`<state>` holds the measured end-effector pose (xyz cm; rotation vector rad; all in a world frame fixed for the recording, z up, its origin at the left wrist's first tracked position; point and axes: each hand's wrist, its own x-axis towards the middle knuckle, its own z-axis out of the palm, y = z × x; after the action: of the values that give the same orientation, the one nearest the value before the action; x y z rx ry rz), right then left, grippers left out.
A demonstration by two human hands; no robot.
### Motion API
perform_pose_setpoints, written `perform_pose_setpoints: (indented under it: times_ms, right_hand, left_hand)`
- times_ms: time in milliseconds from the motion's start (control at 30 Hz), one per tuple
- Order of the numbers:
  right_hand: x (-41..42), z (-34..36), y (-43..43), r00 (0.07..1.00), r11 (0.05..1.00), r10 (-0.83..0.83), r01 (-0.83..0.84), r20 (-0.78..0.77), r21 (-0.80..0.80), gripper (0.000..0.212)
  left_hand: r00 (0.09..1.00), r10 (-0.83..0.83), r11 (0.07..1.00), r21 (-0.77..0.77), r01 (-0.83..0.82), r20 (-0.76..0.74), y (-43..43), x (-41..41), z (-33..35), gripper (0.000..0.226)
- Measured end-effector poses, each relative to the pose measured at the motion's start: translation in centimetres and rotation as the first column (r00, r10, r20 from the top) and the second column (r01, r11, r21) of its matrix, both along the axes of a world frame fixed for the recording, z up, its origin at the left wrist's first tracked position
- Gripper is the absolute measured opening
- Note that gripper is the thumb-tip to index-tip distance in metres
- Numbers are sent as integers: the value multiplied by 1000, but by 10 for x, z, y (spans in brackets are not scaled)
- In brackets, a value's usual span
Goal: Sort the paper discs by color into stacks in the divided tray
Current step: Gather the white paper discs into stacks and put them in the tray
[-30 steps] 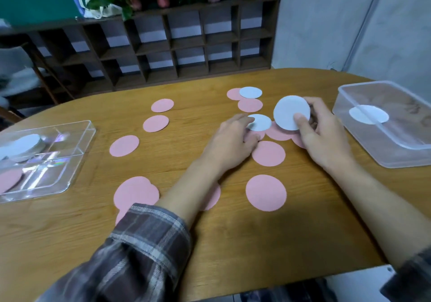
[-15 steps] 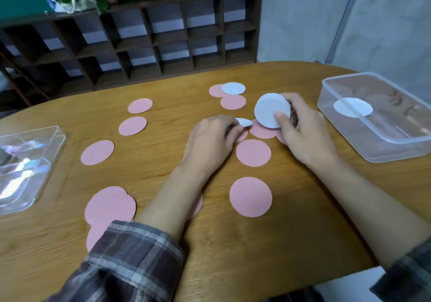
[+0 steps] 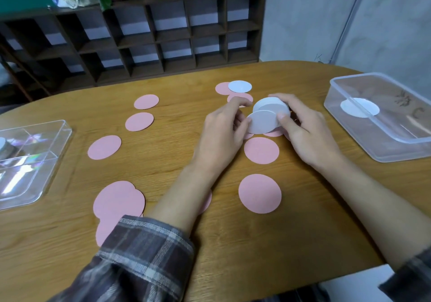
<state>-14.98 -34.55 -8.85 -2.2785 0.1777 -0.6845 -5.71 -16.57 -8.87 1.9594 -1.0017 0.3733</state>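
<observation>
Above the middle of the wooden table (image 3: 233, 243), my right hand (image 3: 307, 133) holds a small stack of white discs (image 3: 271, 107). My left hand (image 3: 221, 136) pinches another white disc (image 3: 261, 122) at its left edge, lying against the front of that stack. Several pink discs lie scattered on the table, such as the pink disc (image 3: 260, 193) near me and the pink disc (image 3: 104, 147) at the left. One white disc (image 3: 239, 86) rests on pink ones farther back. The clear divided tray (image 3: 35, 161) stands at the left edge, with white discs just showing inside.
A clear plastic box (image 3: 382, 138) with a white disc (image 3: 359, 110) inside stands at the right. A dark wooden shelf unit (image 3: 140, 40) lines the wall behind the table. The table's near edge runs below my forearms.
My left hand lifted the small white disc off the table and brought it up against the white discs in my right hand. The view shifted right, so the tray moved toward the left edge.
</observation>
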Motion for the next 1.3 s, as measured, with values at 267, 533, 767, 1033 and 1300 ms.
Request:
perform_pose_setpoints:
  times_ms: [267, 533, 767, 1033, 1300]
  right_hand:
    - [-1, -2, 4, 996, 997, 65, -67, -54, -39, 42]
    - [1, -5, 9, 987, 981, 42, -70, -154, -180, 53]
    - [2, -6, 0, 998, 986, -3, -7, -61, -165, 30]
    - [7, -7, -11, 976, 976, -217, 217, 22, 5, 29]
    - [10, -8, -13, 951, 950, -308, 307, 7, 58, 32]
  left_hand:
    - [989, 36, 998, -51, -44, -146, -4, -4, -1, 22]
    - [984, 96, 995, 30, -92, -149, -2, 3, -9, 17]
    - [992, 106, 989, 110, -99, -65, -4, 2, -4, 27]
    - [979, 201, 927, 331, -179, -32, -30, 42, 1, 36]
    - [975, 220, 878, 431, -208, 22, -62, 82, -2, 39]
